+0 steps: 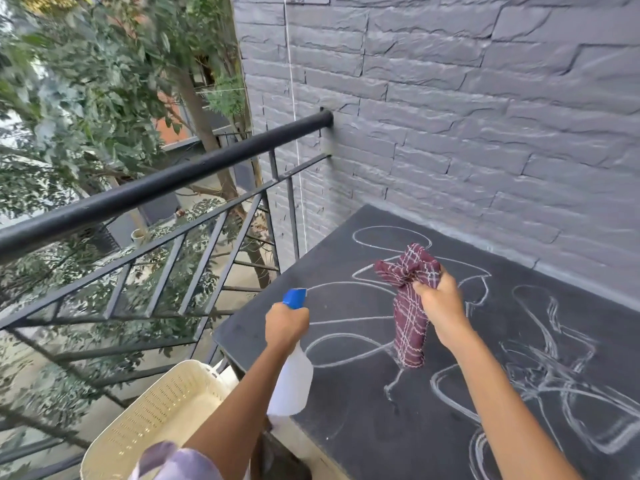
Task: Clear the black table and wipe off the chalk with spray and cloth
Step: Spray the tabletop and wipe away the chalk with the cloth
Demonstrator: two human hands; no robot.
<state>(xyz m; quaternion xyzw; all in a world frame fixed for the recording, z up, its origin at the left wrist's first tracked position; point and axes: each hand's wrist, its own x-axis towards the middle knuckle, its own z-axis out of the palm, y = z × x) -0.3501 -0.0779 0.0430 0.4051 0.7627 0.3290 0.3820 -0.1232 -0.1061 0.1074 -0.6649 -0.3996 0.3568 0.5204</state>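
Out on the balcony, the black surface point(398, 427) stands against a grey brick wall point(485, 116), bare of objects but covered in white chalk lines point(346, 320). The left hand point(286, 323) is wrapped around the neck of a white spray bottle point(291, 382) with a blue nozzle point(294, 298), held at the surface's near-left edge beside the railing point(156, 188). The right hand point(441, 306) grips a bunched maroon plaid cloth point(410, 306) just above the chalk. A cream basket point(156, 417) sits below left. Risk, as I judge it: the nozzle sits near the edge, so mist could drift past the rail; too little spray and the cloth would only smear chalk.
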